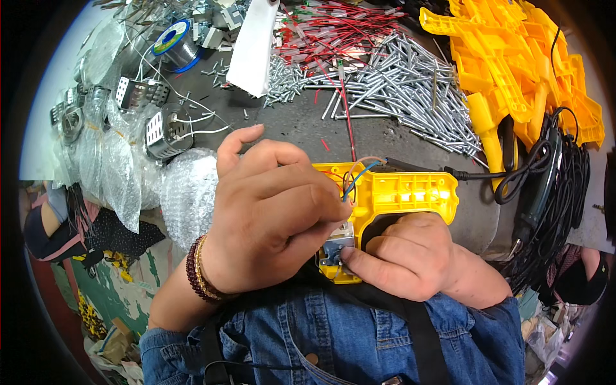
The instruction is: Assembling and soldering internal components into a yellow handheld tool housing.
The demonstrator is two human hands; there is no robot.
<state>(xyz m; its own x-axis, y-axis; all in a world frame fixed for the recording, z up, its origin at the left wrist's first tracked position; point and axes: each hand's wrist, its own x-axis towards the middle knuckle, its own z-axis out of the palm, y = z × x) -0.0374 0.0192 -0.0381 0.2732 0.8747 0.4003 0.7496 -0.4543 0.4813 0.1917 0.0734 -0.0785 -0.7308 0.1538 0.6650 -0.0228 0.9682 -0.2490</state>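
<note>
A yellow plastic tool housing (403, 194) lies open side up before me, with a grey-and-dark switch-like part (335, 249) in its lower section. My right hand (414, 256) wraps round the housing's handle opening, one finger pressed against that part. Over the housing's left portion, my left hand (273, 208) is closed in a pinch at the blue wire (360, 181); the exact grip is hidden by the fingers. A brown wire (366, 159) loops beside it from the black power cord (471, 174). A red-wired indicator lead (347, 109) stretches away from the housing's upper edge.
Long screws (410, 86) are heaped behind the housing, with shorter screws (282, 80) and red leads (340, 25) nearby. Yellow housings (513, 64) pile up far right, above coiled black cords (558, 186). Bubble-wrapped parts (119, 154), white-vented motors (170, 131) and a solder spool (176, 46) stand left.
</note>
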